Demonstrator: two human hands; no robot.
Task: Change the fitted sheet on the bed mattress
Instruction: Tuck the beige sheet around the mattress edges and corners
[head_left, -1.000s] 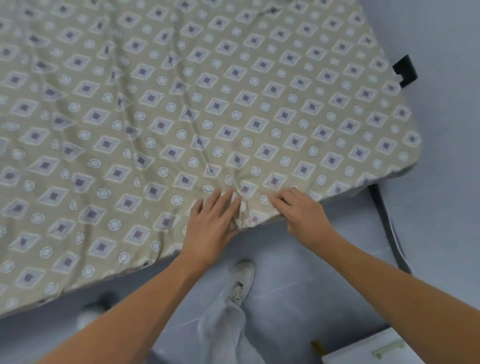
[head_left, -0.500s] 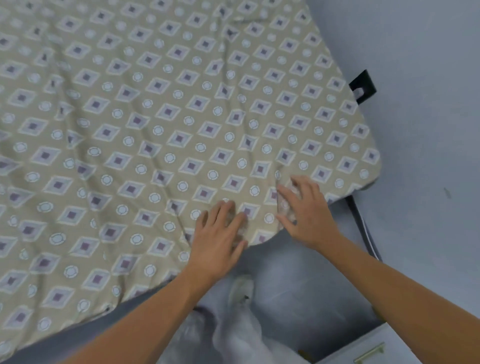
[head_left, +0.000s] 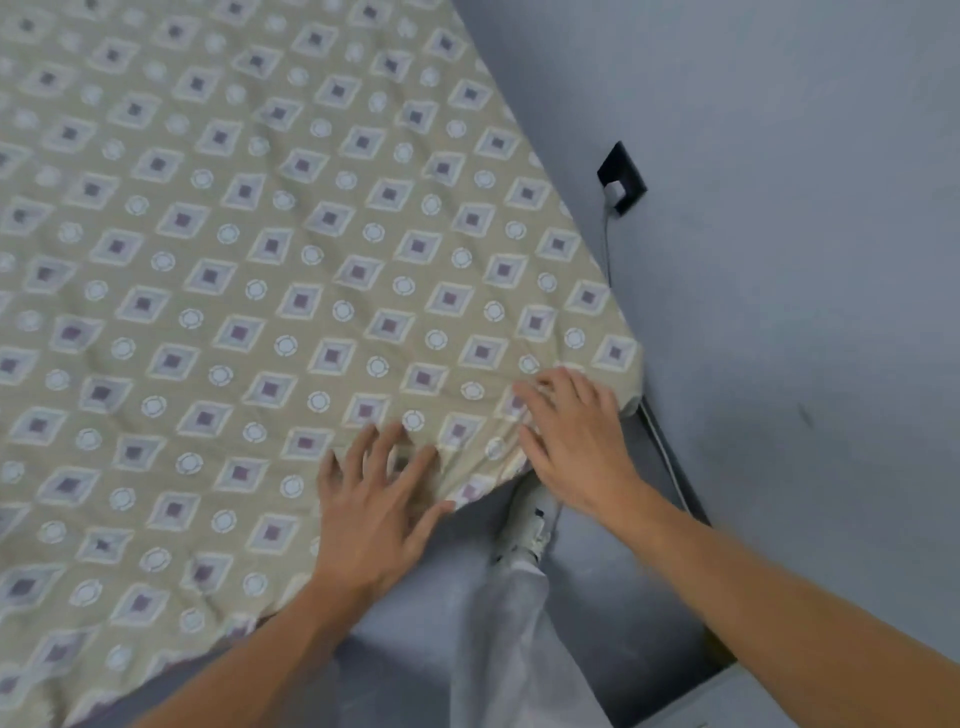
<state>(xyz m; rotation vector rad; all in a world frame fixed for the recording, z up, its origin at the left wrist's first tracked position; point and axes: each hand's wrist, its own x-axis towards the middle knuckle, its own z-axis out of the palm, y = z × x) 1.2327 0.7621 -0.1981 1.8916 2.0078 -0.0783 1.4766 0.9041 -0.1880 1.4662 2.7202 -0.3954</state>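
Right now my left fingers (head_left: 387, 452) are spread and nearly straight, flat on the patterned fitted sheet (head_left: 249, 291) at the lower centre of the frame, holding nothing; the right hand (head_left: 574, 441) lies just beside it, fingers loosely extended over the bunched cloth near the mattress corner (head_left: 626, 374) at centre right. Neither hand has a hold on the fabric, as far as I can judge. To smooth well, I would press with flat palms and sweep outward toward the corner, then tuck the slack under. I cannot see the elastic hem or the mattress side. The black wall fitting (head_left: 621, 176) and its cord (head_left: 608, 244) are blurred; my shoe (head_left: 532, 525) shows below.
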